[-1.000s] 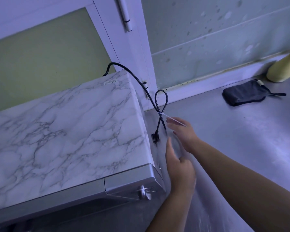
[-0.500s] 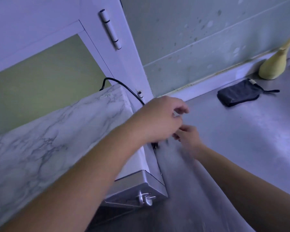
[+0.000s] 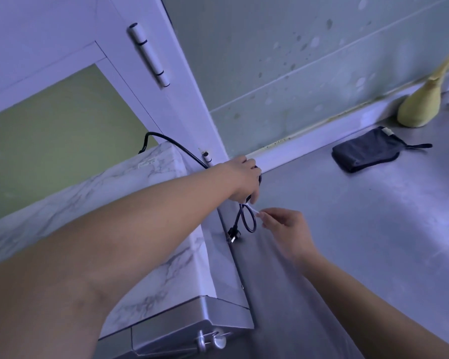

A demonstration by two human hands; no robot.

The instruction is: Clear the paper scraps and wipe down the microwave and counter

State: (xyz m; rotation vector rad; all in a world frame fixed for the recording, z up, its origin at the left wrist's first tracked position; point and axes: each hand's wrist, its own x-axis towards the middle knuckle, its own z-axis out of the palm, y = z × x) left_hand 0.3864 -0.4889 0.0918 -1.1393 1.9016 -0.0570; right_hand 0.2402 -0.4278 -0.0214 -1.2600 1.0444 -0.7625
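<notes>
Item 1: microwave (image 3: 145,174), marble-patterned top, standing on the grey counter (image 3: 360,229) in the wall corner.
Item 2: black power cord (image 3: 175,142), running from the microwave's rear and looped beside its right side, with the plug (image 3: 232,235) at the end.
Left hand (image 3: 243,177): reaches over the microwave, fingers curled round the cord above the loop.
Right hand (image 3: 285,229): pinches a thin white strip (image 3: 253,209) that meets the loop's top.
Item 3: dark pouch (image 3: 366,152) and yellow object (image 3: 420,104), near each other by the wall.
</notes>
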